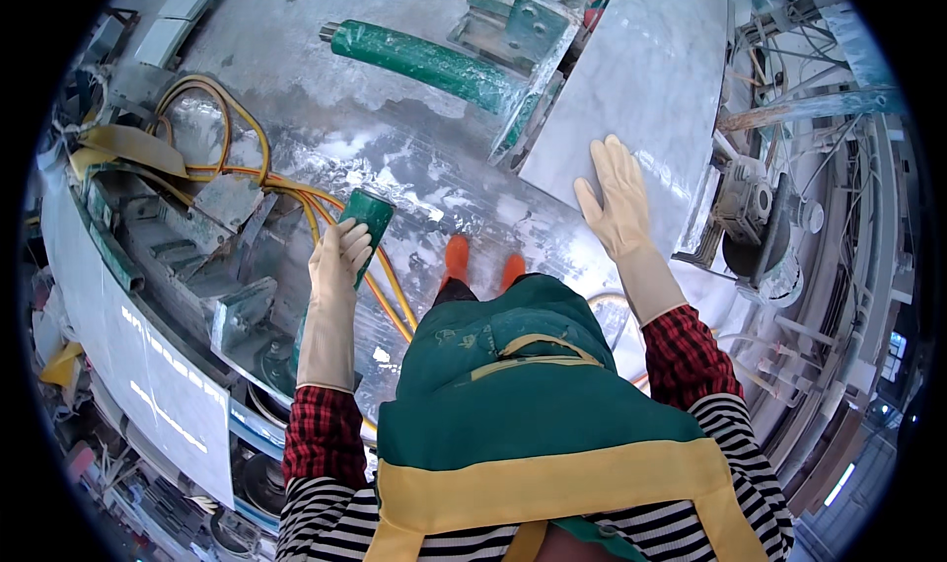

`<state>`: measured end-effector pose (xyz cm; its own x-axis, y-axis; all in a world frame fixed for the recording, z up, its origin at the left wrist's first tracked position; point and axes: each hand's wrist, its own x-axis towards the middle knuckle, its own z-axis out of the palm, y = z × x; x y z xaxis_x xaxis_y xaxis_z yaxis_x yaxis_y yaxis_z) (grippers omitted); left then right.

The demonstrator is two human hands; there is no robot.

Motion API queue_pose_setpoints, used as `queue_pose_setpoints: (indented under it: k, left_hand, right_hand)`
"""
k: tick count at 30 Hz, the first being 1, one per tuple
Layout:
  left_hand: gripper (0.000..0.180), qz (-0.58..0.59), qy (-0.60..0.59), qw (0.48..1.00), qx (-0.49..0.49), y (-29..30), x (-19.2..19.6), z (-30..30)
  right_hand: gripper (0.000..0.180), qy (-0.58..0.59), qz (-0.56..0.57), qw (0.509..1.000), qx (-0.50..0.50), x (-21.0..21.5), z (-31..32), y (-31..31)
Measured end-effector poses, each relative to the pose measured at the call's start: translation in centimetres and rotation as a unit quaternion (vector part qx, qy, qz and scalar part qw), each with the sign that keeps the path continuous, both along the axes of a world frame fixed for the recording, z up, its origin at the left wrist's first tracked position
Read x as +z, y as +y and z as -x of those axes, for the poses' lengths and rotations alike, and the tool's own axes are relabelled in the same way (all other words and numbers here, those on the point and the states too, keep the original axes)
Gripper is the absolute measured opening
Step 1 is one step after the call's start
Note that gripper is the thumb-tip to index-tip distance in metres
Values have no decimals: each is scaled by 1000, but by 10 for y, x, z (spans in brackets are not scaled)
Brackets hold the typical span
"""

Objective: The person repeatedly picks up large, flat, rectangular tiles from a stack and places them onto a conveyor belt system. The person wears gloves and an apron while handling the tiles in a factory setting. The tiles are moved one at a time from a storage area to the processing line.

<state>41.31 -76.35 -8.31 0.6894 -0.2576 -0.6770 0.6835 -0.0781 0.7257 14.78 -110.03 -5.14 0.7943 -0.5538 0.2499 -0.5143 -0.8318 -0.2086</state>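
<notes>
My left hand, in a cream rubber glove, has its fingers curled over the side of a green roller with a scuffed surface. The roller's lower part is hidden behind the hand and forearm. On my right, a large pale grey-white stone slab lies flat with faint veining and a wet-looking sheen. My right hand, gloved the same way, rests near the slab's close edge. Its fingers point away from me, with the thumb spread apart.
Another green roller juts out left of the slab. Yellow hoses loop along the wet, white-stained floor near my orange boots. At left stands a metal machine frame beside another pale slab. A motor sits at right.
</notes>
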Motion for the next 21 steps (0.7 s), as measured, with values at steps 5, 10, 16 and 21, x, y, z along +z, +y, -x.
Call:
queue_pose_setpoints:
  k: [5, 10, 16, 21]
  left_hand:
    - [50, 44, -34, 995, 84, 52, 8, 22]
    - [54, 42, -63, 980, 183, 126, 9, 58]
    - [50, 8, -117, 964, 239, 197, 40, 100]
    - [50, -10, -146, 946, 290, 209, 64, 133]
  right_hand:
    - [60, 8, -18, 999, 34, 5, -14, 3]
    - [56, -27, -13, 996, 84, 7, -38, 5]
    - [53, -54, -9, 996, 72, 5, -57, 12]
    - [49, -63, -11, 997, 49, 10, -73, 24]
